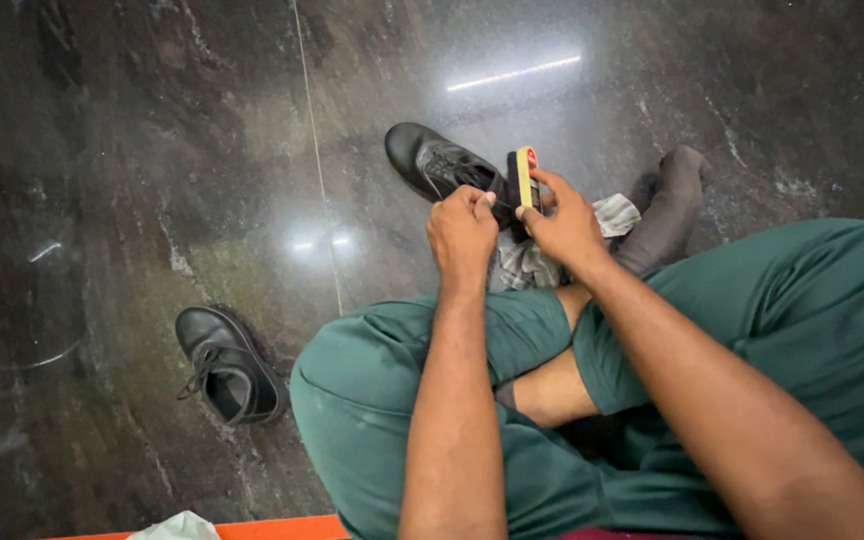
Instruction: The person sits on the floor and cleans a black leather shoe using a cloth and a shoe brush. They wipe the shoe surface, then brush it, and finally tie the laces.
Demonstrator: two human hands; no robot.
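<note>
Dark polished stone floor, black-brown with grey and greenish mottling, glossy all over. A thin pale joint line runs from the top edge down toward the middle, splitting two slabs. Ceiling tube light shows as a bright white streak reflection near the top, with a smaller double glare spot lower down. Faint curved reflections at far left. Orange strip along the bottom edge, a pale bit of cloth lying on it. No walls or windows visible.
</note>
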